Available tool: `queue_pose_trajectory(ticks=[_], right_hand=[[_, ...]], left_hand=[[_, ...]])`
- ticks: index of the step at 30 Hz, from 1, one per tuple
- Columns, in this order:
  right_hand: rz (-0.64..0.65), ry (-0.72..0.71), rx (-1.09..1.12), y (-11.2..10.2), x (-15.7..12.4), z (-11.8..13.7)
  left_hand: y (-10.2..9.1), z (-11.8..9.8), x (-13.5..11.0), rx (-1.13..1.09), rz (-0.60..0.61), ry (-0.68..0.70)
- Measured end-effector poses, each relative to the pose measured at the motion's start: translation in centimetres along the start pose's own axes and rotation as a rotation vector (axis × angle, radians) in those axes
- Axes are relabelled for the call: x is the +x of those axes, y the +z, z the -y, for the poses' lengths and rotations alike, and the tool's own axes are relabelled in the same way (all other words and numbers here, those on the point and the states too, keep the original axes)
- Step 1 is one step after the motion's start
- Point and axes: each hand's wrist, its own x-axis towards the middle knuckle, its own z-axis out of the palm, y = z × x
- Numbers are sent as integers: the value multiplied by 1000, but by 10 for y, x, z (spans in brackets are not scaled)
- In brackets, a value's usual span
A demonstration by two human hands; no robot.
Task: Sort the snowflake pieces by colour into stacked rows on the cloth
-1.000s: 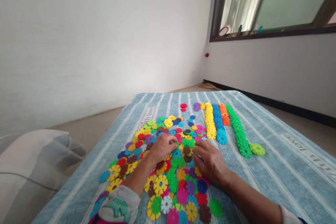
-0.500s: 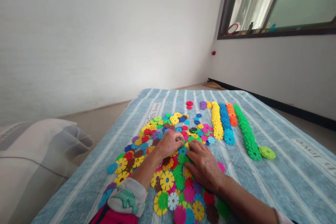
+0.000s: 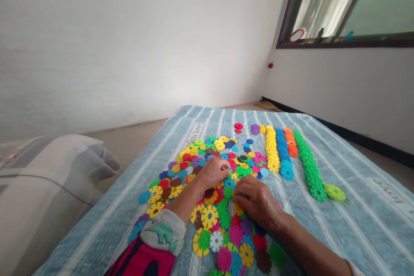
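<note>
Your left hand (image 3: pixel 211 172) curls its fingers (image 3: pixel 223 171) down onto the heap of plastic flower discs (image 3: pixel 209 217) on the striped blue bedspread (image 3: pixel 355 224). Your right hand (image 3: pixel 258 202) rests just beside it, fingers pressed together next to a green disc (image 3: pixel 228 192). You cannot tell whether either pinches one.

Plastic flower discs (image 3: pixel 209 217) beneath the left hand (image 3: pixel 211 173) and right hand (image 3: pixel 257 202) hidden. Lowest ones cut off by the bottom edge. Items (image 3: pixel 320 34) on the windowsill (image 3: pixel 310 44) too small to tell.

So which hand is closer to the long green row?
Right. The right hand sits left of the green row; the left hand is farther left, over the coloured discs.
</note>
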Motion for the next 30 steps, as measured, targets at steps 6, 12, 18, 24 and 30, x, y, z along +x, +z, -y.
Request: queue_pose_trajectory(ticks=[6,12,18,24,30], right_hand=[[1,-155,58,6,20,10],[34,-190,-66,11,19,4],[39,-158,-92,11,15,1],[23,-102,-95,13,12,-6],[29,-49,-110,10,11,-9]], left_hand=[[-2,-4,-3,37,-19,0],[-1,-1,0,58,-51,-6],[0,4,2,40,-37,8],[0,4,2,31,-42,10],[-1,4,1,44,-32,19]])
